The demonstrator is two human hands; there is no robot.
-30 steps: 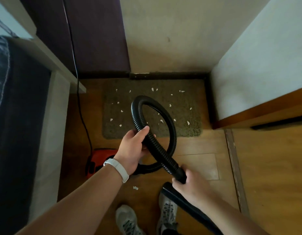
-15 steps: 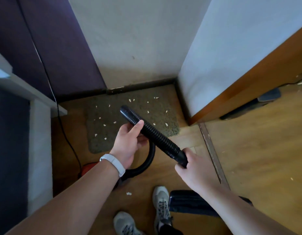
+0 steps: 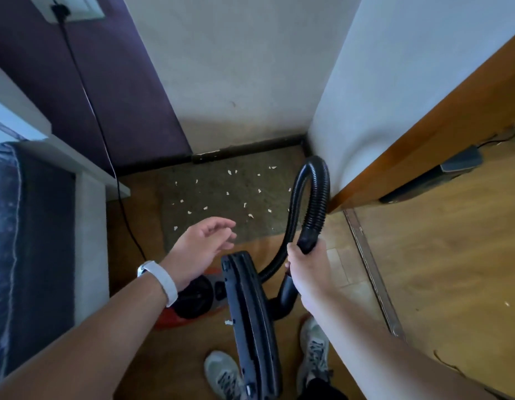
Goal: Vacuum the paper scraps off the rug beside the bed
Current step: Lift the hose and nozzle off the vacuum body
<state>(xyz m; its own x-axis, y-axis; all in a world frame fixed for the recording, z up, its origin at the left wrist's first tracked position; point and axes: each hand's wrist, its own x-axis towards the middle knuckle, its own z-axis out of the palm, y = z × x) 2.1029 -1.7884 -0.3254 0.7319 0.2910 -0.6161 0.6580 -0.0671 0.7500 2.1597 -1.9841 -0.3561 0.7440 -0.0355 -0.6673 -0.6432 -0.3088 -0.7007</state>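
Lying loose across the rug (image 3: pixel 215 186), the paper scraps (image 3: pixel 228 193) sit at 12 o'clock of both hands, up against the skirting. Floor nozzle (image 3: pixel 247 307) hangs short of the rug's near edge, long axis 12-to-6, so it likely needs swinging forward and laying flat. Right hand (image 3: pixel 306 269) curls tight round the hose (image 3: pixel 311 192) cuff, with the hose looping up at 12 from the fist. Left hand (image 3: pixel 204 243), fingers slack and holding nothing, hovers over the rug's near edge, nearer the scraps. Red canister (image 3: pixel 192 301) sits below the left wrist.

the wooden floor (image 3: pixel 438 269) bears a green rug (image 3: pixel 244 186), a red vacuum (image 3: pixel 175 319) and 1 paper scrap (image 3: pixel 228 322).
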